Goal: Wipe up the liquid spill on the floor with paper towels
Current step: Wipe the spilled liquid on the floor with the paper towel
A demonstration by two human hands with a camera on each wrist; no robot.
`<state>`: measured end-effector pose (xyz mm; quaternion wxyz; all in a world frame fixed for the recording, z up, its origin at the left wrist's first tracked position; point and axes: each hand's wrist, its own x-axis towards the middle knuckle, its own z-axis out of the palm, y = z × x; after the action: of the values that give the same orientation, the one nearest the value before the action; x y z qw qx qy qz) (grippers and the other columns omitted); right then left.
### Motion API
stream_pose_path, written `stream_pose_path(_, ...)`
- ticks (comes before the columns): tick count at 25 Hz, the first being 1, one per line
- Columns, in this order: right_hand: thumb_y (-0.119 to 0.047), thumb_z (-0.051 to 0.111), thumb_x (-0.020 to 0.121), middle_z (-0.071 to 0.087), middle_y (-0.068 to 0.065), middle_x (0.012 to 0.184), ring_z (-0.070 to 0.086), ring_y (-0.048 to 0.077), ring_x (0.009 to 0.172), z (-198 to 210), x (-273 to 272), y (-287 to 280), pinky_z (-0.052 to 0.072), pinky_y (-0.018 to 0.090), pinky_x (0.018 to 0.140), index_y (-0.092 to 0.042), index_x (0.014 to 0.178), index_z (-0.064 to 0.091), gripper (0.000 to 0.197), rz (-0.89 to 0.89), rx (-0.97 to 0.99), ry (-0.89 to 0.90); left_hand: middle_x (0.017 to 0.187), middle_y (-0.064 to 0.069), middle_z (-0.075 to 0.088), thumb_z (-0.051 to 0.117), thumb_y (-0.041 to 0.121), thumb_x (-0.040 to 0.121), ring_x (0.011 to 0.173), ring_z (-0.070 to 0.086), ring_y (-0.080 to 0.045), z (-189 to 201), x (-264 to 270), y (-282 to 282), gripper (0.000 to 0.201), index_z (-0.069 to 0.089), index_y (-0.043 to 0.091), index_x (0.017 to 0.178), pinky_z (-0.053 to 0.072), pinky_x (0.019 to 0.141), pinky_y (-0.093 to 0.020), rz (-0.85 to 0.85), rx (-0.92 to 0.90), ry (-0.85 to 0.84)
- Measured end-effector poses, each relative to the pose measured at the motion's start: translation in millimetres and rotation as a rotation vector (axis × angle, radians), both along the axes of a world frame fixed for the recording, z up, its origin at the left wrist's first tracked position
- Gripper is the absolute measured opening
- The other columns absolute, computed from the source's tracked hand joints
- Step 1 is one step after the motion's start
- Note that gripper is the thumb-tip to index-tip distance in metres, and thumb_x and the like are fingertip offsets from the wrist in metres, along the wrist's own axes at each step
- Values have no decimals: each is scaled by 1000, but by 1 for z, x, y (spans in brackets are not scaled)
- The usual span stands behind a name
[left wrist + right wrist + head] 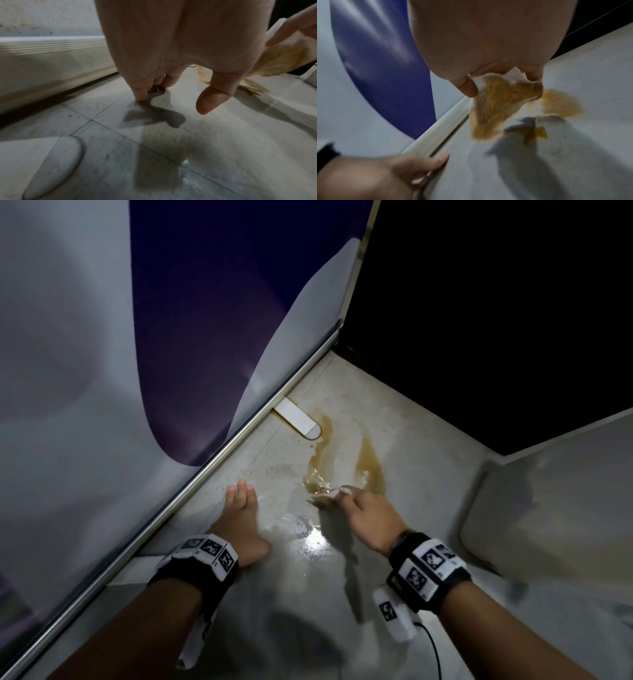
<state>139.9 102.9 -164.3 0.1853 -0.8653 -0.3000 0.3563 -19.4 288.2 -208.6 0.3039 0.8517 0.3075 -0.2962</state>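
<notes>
- On the pale floor, a brown spill spreads just beyond the right hand, which pinches a soaked paper towel.
- Left hand rests apart, fingers straight on the floor.

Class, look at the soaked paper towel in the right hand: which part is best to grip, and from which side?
Grip the paper towel by its white, dry top edge, coming from above as the right hand does; the brown, soaked part hangs limp below and would likely tear.

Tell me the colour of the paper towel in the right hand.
Mostly soaked orange-brown, white near the fingers; the paper towel shows best in the right wrist view.
</notes>
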Motion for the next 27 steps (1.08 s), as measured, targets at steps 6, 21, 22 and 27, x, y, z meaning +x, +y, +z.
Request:
stream_pose_path(6, -41, 40, 98, 58, 7, 101, 52, 24, 95, 16, 72, 18, 38, 38, 100, -15, 100, 65, 36, 7, -238, -116, 161, -8, -22, 62, 32, 77, 149, -20, -25, -8, -1, 1, 109, -10, 8, 154, 2, 122, -36, -31, 60, 1)
stream_pose_path(21, -46, 42, 100, 0, 13, 166, 5, 31, 152, -64, 98, 53, 12, 45, 123, -13, 158, 4, 77, -211, -70, -387, 160, -9, -23, 62, 35, 82, 148, -22, -28, 1, 0, -1, 107, -13, 7, 154, 3, 123, -38, -70, 62, -4)
stream_pose_path(22, -50, 40, 100, -4, 12, 166, 1, 30, 152, -69, 101, 61, 9, 45, 123, -12, 158, -1, 80, -225, -103, -350, 160, -10, -23, 63, 36, 82, 148, -21, -28, 1, 0, 0, 107, -12, 7, 154, 3, 123, -38, -76, 58, -2)
stream_pose_path(27, -33, 29, 104, 4, 10, 166, 3, 29, 152, -84, 113, 81, 5, 49, 123, -11, 157, 10, 61, -218, -197, -380, 160, -9, -24, 62, 42, 84, 148, -22, -27, 3, -1, 2, 109, -13, 8, 154, 0, 123, -38, -77, 32, 2)
